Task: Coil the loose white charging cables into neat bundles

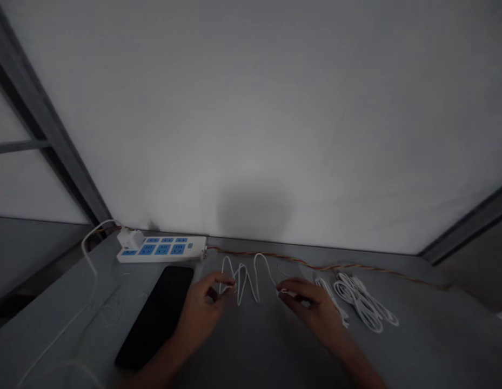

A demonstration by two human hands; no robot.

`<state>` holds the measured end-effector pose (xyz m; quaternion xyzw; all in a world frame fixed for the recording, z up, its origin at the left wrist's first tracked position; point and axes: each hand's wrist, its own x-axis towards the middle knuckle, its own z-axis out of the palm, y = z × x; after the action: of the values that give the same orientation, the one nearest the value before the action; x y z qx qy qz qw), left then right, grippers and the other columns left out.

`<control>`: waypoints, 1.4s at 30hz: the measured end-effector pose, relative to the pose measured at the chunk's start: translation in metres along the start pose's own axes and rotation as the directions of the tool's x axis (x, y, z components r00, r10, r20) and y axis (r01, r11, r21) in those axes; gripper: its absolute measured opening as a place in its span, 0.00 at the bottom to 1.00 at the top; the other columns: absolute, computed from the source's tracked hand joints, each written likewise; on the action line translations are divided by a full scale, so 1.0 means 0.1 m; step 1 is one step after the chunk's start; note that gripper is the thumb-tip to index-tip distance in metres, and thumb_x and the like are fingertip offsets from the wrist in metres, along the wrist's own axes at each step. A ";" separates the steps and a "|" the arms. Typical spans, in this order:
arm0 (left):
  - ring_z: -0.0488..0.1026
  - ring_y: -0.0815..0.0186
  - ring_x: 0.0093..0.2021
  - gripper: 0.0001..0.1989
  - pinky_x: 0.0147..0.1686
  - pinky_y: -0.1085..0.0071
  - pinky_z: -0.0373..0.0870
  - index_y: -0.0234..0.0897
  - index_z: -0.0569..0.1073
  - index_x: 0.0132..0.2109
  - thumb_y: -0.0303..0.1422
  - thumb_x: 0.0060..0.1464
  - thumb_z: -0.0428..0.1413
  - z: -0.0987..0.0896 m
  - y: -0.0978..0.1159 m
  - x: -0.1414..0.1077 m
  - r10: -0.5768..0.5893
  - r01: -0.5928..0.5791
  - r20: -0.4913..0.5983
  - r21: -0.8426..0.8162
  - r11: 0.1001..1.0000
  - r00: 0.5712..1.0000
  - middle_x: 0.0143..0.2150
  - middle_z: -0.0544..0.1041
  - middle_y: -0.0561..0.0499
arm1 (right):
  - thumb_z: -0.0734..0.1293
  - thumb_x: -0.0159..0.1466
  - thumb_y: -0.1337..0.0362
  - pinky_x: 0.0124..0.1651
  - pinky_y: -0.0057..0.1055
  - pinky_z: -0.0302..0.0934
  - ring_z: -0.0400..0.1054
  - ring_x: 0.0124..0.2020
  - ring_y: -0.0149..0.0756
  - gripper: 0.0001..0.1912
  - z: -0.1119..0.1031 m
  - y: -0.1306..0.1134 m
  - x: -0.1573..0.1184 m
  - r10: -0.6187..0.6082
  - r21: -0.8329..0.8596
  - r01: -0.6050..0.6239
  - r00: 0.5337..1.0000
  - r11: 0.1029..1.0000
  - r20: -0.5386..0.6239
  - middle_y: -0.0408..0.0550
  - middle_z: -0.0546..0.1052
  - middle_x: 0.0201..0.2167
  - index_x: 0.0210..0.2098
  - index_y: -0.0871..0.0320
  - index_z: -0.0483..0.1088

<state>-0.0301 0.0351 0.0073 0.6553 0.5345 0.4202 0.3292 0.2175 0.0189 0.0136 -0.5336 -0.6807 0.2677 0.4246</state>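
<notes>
Fingers (224, 279) on the left hand (202, 310) pinch a thin white cable (246, 275) with the thumb. Fingers (295, 286) on the right hand (311, 305) are curled and pinch a small white end of the same cable, it looks like. The cable lies in wavy loops on the table, between the two hands.

A big gray table (251, 351) fills the bottom of the view. Behind it stands a big white wall (251, 108) with a dark shadow on it. A gray metal bar (44, 124) runs up on the left side.

Near the back edge of the table lies a white power strip (161, 249) with blue sockets. A black smartphone (155, 316) lies flat just in front of it, near the left hand. A twisted orange and yellow wire (315, 266) runs along the back. To the right of the right hand sits a bundle of white cables (362, 302). A small white plug block (130, 238) sits in the power strip, with a white wire (88, 254) curving away from it.
</notes>
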 end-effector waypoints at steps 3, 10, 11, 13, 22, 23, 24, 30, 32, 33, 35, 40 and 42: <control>0.70 0.67 0.25 0.06 0.25 0.72 0.65 0.42 0.77 0.38 0.35 0.55 0.56 0.00 0.00 0.00 0.003 -0.003 0.002 -0.004 1.000 1.000 0.41 0.80 0.52 | 0.68 0.59 0.59 0.26 0.26 0.65 0.75 0.31 0.36 0.09 0.00 0.01 0.00 0.010 -0.001 -0.010 1.000 1.000 0.005 0.47 0.81 0.35 0.34 0.52 0.80; 0.70 0.68 0.25 0.05 0.26 0.72 0.65 0.42 0.76 0.39 0.35 0.56 0.56 -0.01 -0.02 0.00 0.019 -0.019 -0.006 -0.019 1.000 1.000 0.42 0.80 0.53 | 0.68 0.59 0.60 0.27 0.25 0.64 0.75 0.32 0.37 0.08 0.01 0.01 -0.01 0.012 -0.009 -0.012 1.000 1.000 -0.004 0.47 0.81 0.35 0.34 0.51 0.80; 0.70 0.68 0.26 0.05 0.26 0.72 0.65 0.42 0.76 0.39 0.35 0.56 0.56 -0.01 -0.02 0.00 0.026 -0.026 -0.005 -0.019 0.999 1.000 0.42 0.80 0.53 | 0.68 0.59 0.60 0.27 0.26 0.65 0.75 0.33 0.37 0.08 0.01 0.01 0.00 0.009 -0.007 -0.009 1.000 1.000 -0.002 0.47 0.82 0.35 0.34 0.52 0.80; 0.70 0.68 0.25 0.06 0.26 0.72 0.65 0.42 0.76 0.39 0.36 0.56 0.56 -0.01 -0.03 0.00 0.030 -0.030 -0.010 -0.016 0.999 0.999 0.41 0.80 0.53 | 0.68 0.59 0.60 0.28 0.27 0.65 0.75 0.32 0.37 0.08 0.01 0.02 0.00 0.014 0.000 -0.014 1.000 1.000 0.002 0.47 0.82 0.35 0.34 0.52 0.80; 0.75 0.62 0.30 0.18 0.24 0.72 0.65 0.40 0.66 0.54 0.45 0.63 0.47 0.01 -0.06 0.02 -0.052 0.047 -0.016 -0.218 0.975 0.999 0.33 0.77 0.51 | 0.59 0.67 0.53 0.31 0.30 0.65 0.72 0.28 0.37 0.20 0.00 0.04 -0.02 0.114 0.052 -0.113 0.993 0.992 -0.019 0.46 0.79 0.28 0.51 0.57 0.70; 0.74 0.63 0.28 0.19 0.24 0.72 0.65 0.40 0.65 0.55 0.45 0.63 0.46 0.01 -0.07 0.03 -0.071 0.067 -0.012 -0.193 0.979 0.997 0.31 0.75 0.53 | 0.57 0.67 0.52 0.30 0.30 0.64 0.71 0.28 0.38 0.22 -0.01 0.05 -0.01 0.112 -0.008 -0.112 0.993 0.994 -0.033 0.46 0.78 0.27 0.52 0.58 0.70; 0.72 0.63 0.27 0.20 0.24 0.71 0.65 0.39 0.66 0.55 0.46 0.62 0.47 0.01 -0.07 0.04 -0.085 0.082 -0.015 -0.151 0.985 0.996 0.29 0.73 0.54 | 0.57 0.67 0.51 0.30 0.31 0.63 0.71 0.27 0.38 0.23 -0.01 0.05 -0.01 0.114 -0.080 -0.117 0.993 0.990 -0.043 0.46 0.77 0.27 0.52 0.59 0.70; 0.73 0.59 0.33 0.16 0.34 0.67 0.64 0.38 0.75 0.46 0.40 0.51 0.59 -0.01 -0.07 0.05 -0.075 0.053 0.095 0.210 0.976 0.993 0.34 0.76 0.50 | 0.63 0.59 0.42 0.38 0.39 0.63 0.74 0.35 0.50 0.31 0.07 0.05 -0.01 0.328 -0.450 -0.279 0.944 0.848 0.033 0.53 0.80 0.33 0.48 0.61 0.75; 0.73 0.58 0.34 0.12 0.34 0.67 0.62 0.38 0.76 0.41 0.38 0.50 0.59 -0.01 -0.08 0.04 -0.075 0.034 0.145 0.267 0.963 0.986 0.35 0.77 0.48 | 0.66 0.56 0.41 0.43 0.43 0.63 0.74 0.42 0.56 0.35 0.11 0.04 -0.02 0.401 -0.504 -0.325 0.915 0.800 0.046 0.59 0.80 0.41 0.51 0.62 0.73; 0.72 0.59 0.32 0.09 0.33 0.68 0.60 0.38 0.76 0.37 0.37 0.50 0.58 0.00 -0.09 0.03 -0.071 0.021 0.167 0.285 0.958 0.983 0.32 0.76 0.49 | 0.67 0.55 0.42 0.45 0.44 0.63 0.73 0.45 0.57 0.36 0.12 0.04 -0.03 0.423 -0.518 -0.335 0.905 0.787 0.057 0.61 0.80 0.44 0.52 0.63 0.72; 0.68 0.62 0.27 0.07 0.28 0.69 0.55 0.38 0.73 0.29 0.36 0.51 0.56 0.01 -0.11 0.03 -0.053 -0.009 0.203 0.295 0.955 0.978 0.25 0.72 0.53 | 0.68 0.55 0.45 0.46 0.45 0.62 0.73 0.46 0.58 0.34 0.14 0.06 -0.05 0.447 -0.535 -0.340 0.891 0.774 0.080 0.62 0.79 0.45 0.53 0.63 0.71; 0.66 0.65 0.24 0.15 0.26 0.71 0.54 0.39 0.69 0.23 0.37 0.57 0.51 0.06 -0.13 0.06 -0.035 -0.005 0.173 0.225 0.974 0.984 0.20 0.66 0.56 | 0.69 0.55 0.55 0.44 0.38 0.62 0.73 0.45 0.52 0.24 0.14 0.14 -0.09 0.417 -0.473 -0.317 0.901 0.822 0.121 0.58 0.80 0.44 0.48 0.61 0.73; 0.69 0.64 0.26 0.17 0.27 0.71 0.58 0.38 0.71 0.26 0.40 0.59 0.48 0.06 -0.13 0.07 -0.042 0.016 0.138 0.186 0.982 0.989 0.22 0.68 0.55 | 0.67 0.56 0.57 0.41 0.35 0.62 0.74 0.43 0.48 0.19 0.13 0.16 -0.10 0.401 -0.454 -0.304 0.906 0.837 0.133 0.56 0.80 0.42 0.44 0.61 0.74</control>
<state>-0.0293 0.0445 -0.0053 0.7032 0.5560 0.3164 0.3104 0.2147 0.0154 -0.0086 -0.6961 -0.6547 0.2456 0.1628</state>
